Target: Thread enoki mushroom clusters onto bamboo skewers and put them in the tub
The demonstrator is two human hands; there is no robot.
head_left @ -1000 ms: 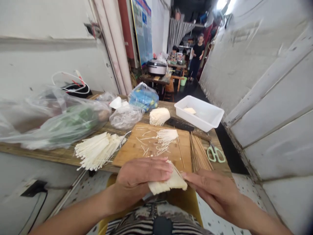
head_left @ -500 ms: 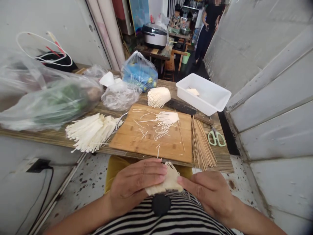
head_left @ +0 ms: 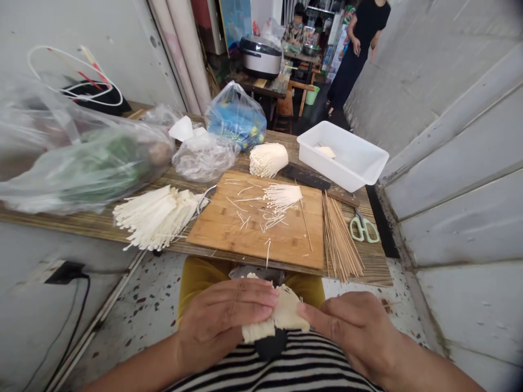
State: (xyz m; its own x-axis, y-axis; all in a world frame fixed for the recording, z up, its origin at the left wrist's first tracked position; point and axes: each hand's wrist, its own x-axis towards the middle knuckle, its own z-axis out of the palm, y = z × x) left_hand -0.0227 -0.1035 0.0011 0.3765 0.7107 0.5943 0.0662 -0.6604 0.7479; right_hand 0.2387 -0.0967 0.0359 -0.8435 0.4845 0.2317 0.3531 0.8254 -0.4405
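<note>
Close to my striped shirt, a piece of enoki mushrooms (head_left: pixel 288 310) is held between my two hands. My left hand (head_left: pixel 232 307) lies over its left part with the fingers together. The fingertips of my right hand (head_left: pixel 351 324) pinch its right edge; whatever else they hold is hidden. Beyond my hands, a wooden cutting board (head_left: pixel 249 239) bears a small enoki bunch (head_left: pixel 284 196), loose strands and one thin stick (head_left: pixel 306 226). A larger pile of enoki (head_left: pixel 157 215) lies left of the board, and a thick enoki bundle (head_left: pixel 268 159) sits behind it.
Bamboo skewers (head_left: pixel 341 239) and green-handled scissors (head_left: pixel 363 226) lie right of the board. A dark-bladed knife (head_left: pixel 306 177) rests behind it, near a white plastic tub (head_left: pixel 343 155). Plastic bags (head_left: pixel 102 163) crowd the left. A person (head_left: pixel 362 49) stands in the background.
The enoki piece between my hands has shifted slightly and shows a split between two parts. Both hands stay close to where they were. The standing person shows more fully.
</note>
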